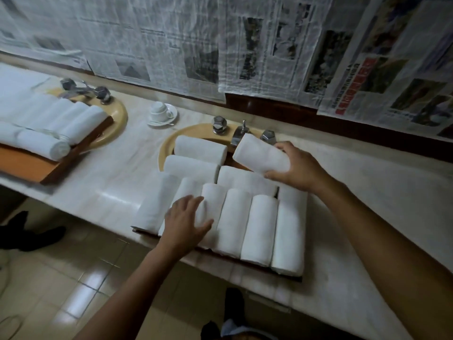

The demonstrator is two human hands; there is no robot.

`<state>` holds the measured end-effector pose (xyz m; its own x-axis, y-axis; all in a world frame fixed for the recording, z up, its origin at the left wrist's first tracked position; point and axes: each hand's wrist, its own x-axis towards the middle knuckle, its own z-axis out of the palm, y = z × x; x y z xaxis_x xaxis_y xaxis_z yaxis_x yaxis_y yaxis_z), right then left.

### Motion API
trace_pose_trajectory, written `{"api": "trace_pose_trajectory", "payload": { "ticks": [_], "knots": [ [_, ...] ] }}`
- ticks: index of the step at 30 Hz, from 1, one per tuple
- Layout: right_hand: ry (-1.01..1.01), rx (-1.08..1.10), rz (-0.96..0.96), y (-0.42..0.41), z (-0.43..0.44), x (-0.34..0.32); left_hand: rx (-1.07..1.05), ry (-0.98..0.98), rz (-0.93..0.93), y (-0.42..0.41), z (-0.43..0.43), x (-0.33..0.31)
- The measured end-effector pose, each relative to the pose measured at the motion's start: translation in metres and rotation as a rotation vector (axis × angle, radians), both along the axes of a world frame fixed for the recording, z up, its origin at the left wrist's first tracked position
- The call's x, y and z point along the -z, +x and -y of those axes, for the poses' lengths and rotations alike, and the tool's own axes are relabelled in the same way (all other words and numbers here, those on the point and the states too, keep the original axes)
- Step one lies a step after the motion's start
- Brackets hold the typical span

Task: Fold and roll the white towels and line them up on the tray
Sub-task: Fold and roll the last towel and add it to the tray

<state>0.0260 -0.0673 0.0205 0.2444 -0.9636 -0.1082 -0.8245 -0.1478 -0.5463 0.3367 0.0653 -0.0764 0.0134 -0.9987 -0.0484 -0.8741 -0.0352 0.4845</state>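
1. The right hand (299,168) grips a rolled towel (259,153) by one end, thumb underneath and fingers curled over the top. It holds the roll tilted in the air above the back of the tray (144,232), just in front of the faucet (239,136).
2. The left hand (185,220) lies flat, fingers straight and spread. It rests on the second and third rolls from the left of the front row (259,227).
3. That front row is six white rolls lying side by side and touching, their ends toward the person. They cover most of the dark tray.
4. Behind them three more rolls lie crosswise: the far roll (199,149), the middle roll (192,168) and a roll on the right (245,179) under the held towel.
5. The tray sits on the pale marble surface (110,173), partly over a yellow sink (169,146).
6. To the left, a second tray (61,165) carries more rolled towels (44,143).
7. An upturned cup (159,111) stands on a saucer (171,119) between the sinks.
8. Newspaper sheets (171,45) cover the wall.
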Motion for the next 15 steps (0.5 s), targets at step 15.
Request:
{"api": "trace_pose_trajectory", "payload": {
  "ticks": [15],
  "knots": [
    [0.464, -0.273, -0.166, 0.023, 0.152, 0.071, 0.0, -0.011, 0.148, -0.011, -0.004, 0.019]
  ]
}}
